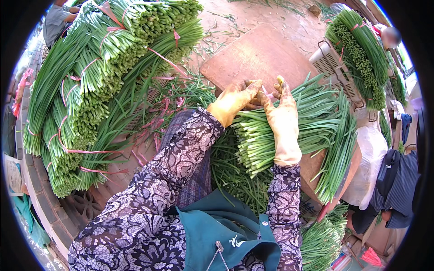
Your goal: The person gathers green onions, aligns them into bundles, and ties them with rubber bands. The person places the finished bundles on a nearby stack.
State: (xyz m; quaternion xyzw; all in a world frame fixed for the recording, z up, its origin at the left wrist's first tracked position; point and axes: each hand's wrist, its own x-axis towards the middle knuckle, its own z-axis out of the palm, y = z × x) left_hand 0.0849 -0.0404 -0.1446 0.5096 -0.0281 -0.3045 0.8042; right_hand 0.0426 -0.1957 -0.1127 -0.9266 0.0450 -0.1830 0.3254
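Note:
A bundle of green flat-leaved stalks, like garlic chives (257, 142), lies before me, its pale cut ends to the left and its leaves to the right. My left hand (235, 101), in a yellowish rubber glove, is at the bundle's far edge with its fingers bent close together. My right hand (281, 122), gloved too, rests across the top of the bundle, thumb and fingers raised near the left fingertips. A pink plastic tie (269, 95) shows between the two hands, and the fingers seem to pinch it. A wooden board (257, 57) lies just beyond them.
Tied bundles of chives (98, 78) are piled high at the left. More bundles (362, 57) stand by a plastic crate (335, 71) at the right. Loose leaves and pink ties (162, 111) litter the floor. A clear plastic bag (366, 162) and a seated person (396, 186) are at the right; another person (56, 23) sits upper left.

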